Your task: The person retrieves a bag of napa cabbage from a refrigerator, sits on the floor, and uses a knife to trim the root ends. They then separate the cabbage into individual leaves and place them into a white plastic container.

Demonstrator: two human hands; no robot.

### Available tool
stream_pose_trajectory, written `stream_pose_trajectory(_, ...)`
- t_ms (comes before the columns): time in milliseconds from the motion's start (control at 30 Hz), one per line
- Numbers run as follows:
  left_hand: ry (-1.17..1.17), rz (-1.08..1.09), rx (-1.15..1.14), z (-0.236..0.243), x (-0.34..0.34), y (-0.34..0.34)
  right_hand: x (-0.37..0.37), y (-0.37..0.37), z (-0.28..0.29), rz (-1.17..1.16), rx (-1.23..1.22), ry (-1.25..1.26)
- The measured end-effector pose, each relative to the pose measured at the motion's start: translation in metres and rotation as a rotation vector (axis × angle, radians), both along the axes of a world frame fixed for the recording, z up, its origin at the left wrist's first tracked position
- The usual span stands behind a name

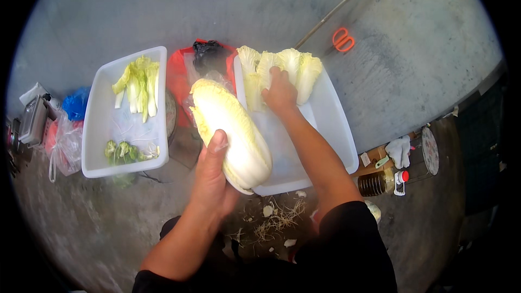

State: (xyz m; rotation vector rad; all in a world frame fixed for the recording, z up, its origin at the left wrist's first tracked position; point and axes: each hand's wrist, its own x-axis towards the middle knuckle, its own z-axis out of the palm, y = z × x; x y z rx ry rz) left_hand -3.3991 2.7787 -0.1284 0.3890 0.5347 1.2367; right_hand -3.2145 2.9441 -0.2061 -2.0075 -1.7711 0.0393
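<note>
Because left hand (213,179) alone clasps smooth whole cabbage (233,135), slipping possible; right hand (282,93) touches cabbage pieces (308,76), pinch unclear, might bruise them by pressing.

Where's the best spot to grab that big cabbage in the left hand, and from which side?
Probably around the thick white lower end of the cabbage, coming from the right. It is long and rounded, tilted with its yellow leafy end toward the upper left. The left hand covers part of its left side, leaving the right side bare.
</note>
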Motion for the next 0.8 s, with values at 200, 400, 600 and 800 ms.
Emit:
stream_pose_trajectory(200, -0.031, -0.01, -0.015, 0.003, -0.002, 0.003, 0.005, 0.01, -0.018, 0.044, -0.043, -0.095)
stream_pose_trajectory(400, -0.039, -0.018, -0.019, 0.0, -0.005, 0.002, 0.023, 0.009, -0.009, 0.087, 0.173, 0.062)
stream_pose_trajectory(600, -0.002, -0.065, -0.028, 0.004, -0.005, -0.004, 0.065, 0.032, 0.017, -0.097, 0.51, -0.287)
stream_pose_trajectory(800, 0.051, -0.049, -0.032, 0.0, -0.001, -0.005, 0.068, 0.05, 0.006, -0.079, 0.175, -0.265)
